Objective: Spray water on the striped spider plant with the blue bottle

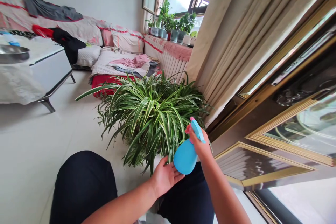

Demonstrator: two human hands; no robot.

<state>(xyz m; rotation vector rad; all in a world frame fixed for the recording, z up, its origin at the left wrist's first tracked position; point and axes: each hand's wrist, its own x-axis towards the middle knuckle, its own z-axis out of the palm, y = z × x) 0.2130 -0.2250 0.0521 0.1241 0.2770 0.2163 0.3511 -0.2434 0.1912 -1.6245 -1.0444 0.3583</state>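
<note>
My right hand point(201, 144) is wrapped round the neck and trigger of a blue spray bottle point(184, 157). The bottle is tilted, its pink nozzle pointing up and away over the plant. Palm up, my left hand point(166, 175) lies at the bottle's lower left side with its fingers stretched out. Its fingertips meet the edge of the bottle; whether they bear any weight I cannot tell. Just beyond both hands spreads a large spider plant point(148, 112) with long green leaves edged in white. The leaves hide most of its pot.
Close on the right stand a dark door point(236, 162) with gold trim and a beige curtain point(223, 49). Several potted plants point(173, 28) line the windowsill. Further back are a sofa point(126, 40) with clothes and a white table point(52, 68) bearing a metal bowl point(13, 54).
</note>
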